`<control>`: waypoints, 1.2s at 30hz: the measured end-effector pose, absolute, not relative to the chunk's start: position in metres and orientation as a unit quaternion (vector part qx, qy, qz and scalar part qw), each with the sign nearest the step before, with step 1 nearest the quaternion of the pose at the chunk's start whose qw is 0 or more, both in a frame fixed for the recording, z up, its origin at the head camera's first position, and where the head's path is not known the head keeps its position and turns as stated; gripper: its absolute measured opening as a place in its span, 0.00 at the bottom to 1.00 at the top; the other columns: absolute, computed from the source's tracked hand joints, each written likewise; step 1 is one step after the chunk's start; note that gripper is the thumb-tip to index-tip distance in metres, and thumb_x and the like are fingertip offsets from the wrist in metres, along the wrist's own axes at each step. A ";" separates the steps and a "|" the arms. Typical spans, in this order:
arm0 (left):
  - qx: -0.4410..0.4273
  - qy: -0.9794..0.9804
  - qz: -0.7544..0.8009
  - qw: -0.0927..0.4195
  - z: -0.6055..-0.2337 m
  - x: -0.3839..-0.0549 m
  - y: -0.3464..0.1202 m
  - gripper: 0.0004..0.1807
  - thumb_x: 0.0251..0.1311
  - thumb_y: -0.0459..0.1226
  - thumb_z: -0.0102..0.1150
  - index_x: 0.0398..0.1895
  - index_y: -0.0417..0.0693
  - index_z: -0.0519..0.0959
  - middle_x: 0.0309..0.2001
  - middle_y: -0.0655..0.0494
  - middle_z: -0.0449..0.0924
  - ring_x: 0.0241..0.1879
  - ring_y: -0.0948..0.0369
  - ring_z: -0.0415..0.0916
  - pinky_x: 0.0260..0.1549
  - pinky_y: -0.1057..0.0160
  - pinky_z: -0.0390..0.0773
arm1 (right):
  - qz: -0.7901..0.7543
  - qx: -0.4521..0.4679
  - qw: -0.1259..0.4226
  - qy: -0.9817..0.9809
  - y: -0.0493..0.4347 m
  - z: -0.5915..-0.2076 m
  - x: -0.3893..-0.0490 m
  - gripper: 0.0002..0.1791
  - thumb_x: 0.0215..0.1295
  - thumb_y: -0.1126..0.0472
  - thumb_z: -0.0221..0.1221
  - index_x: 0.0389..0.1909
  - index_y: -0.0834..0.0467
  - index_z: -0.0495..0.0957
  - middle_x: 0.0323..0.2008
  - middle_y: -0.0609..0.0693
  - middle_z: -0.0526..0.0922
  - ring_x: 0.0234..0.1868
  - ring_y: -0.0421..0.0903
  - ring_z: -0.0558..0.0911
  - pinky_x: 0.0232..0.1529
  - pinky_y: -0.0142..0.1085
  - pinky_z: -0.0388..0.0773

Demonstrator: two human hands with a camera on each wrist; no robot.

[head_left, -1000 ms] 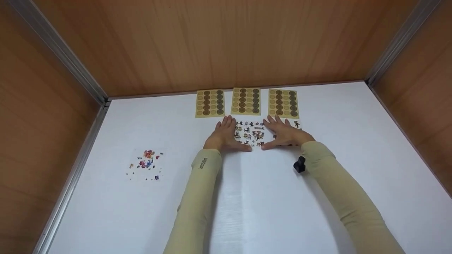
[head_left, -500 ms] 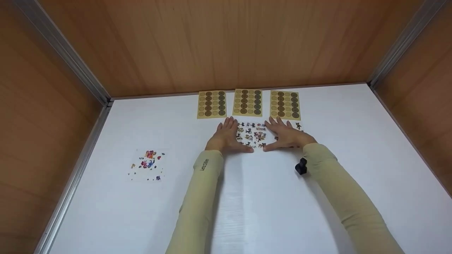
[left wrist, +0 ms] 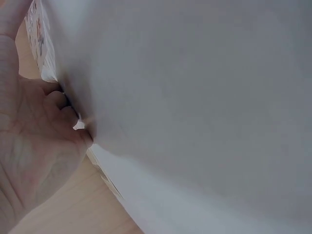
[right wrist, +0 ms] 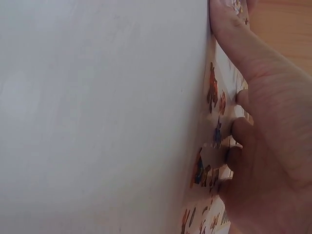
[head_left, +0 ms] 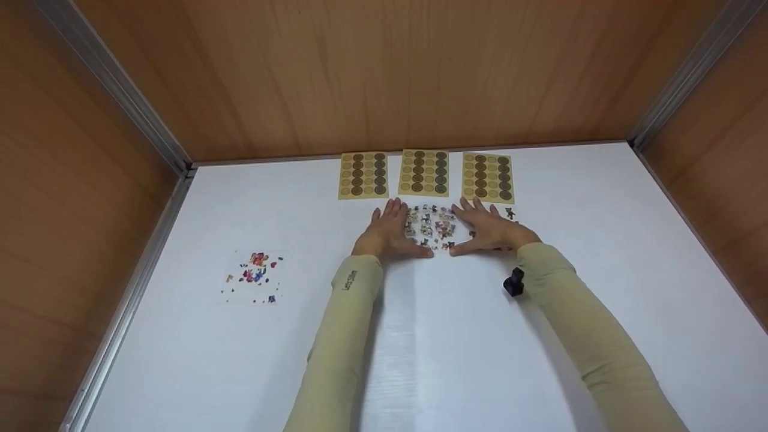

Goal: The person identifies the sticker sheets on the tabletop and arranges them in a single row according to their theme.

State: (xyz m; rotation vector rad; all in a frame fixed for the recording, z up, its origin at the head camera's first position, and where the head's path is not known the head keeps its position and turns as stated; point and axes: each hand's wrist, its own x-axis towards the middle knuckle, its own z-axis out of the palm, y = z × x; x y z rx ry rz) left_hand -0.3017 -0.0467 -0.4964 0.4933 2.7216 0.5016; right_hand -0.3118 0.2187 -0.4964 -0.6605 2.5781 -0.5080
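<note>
A sheet of small cartoon stickers (head_left: 444, 228) lies on the white table between the two hands. My left hand (head_left: 390, 233) rests along its left side, fingers stretched away from me and thumb pointing right near the front edge. Opposite it, my right hand (head_left: 489, 230) lies spread over printed stickers, its thumb reaching left. More bear stickers (head_left: 510, 213) show past the right hand's far side. In the right wrist view the fingertips press on the printed sheet (right wrist: 213, 90). The left wrist view shows the left fingertips down on the white surface, with a strip of stickers (left wrist: 40, 34) beyond the thumb.
Three yellow sheets of round stickers, left (head_left: 363, 176), middle (head_left: 423, 173) and right (head_left: 488, 178), stand in a row near the back wall (head_left: 384, 78). Another clear sticker sheet (head_left: 255, 275) lies at the left. A black piece (head_left: 513, 282) sits by the right wrist.
The whole head view has shifted slightly, with things appearing a little further right. Both hands keep almost the same place on the stickers.
</note>
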 end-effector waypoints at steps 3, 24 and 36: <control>0.173 0.955 0.176 0.162 -0.497 -0.301 -0.047 0.72 0.44 0.70 0.70 0.82 0.41 0.44 0.82 0.43 0.35 0.80 0.52 0.30 0.77 0.50 0.32 | -0.182 -0.237 0.215 0.930 0.218 -0.497 -0.313 0.66 0.56 0.27 0.65 0.82 0.55 0.41 0.81 0.60 0.32 0.79 0.61 0.29 0.75 0.59 0.24; 0.168 0.937 0.248 0.178 -0.499 -0.297 -0.051 0.59 0.52 0.60 0.72 0.81 0.48 0.53 0.81 0.46 0.39 0.80 0.54 0.31 0.76 0.50 0.27 | -0.188 -0.253 0.197 0.928 0.220 -0.500 -0.311 0.61 0.59 0.30 0.65 0.82 0.53 0.44 0.80 0.62 0.33 0.79 0.63 0.30 0.74 0.62 0.23; 0.161 0.898 0.362 0.192 -0.498 -0.296 -0.063 0.46 0.58 0.40 0.72 0.78 0.46 0.61 0.79 0.53 0.52 0.80 0.59 0.36 0.75 0.55 0.23 | -0.182 -0.263 0.185 0.929 0.220 -0.503 -0.309 0.60 0.60 0.29 0.62 0.83 0.50 0.42 0.80 0.63 0.33 0.78 0.64 0.29 0.73 0.64 0.23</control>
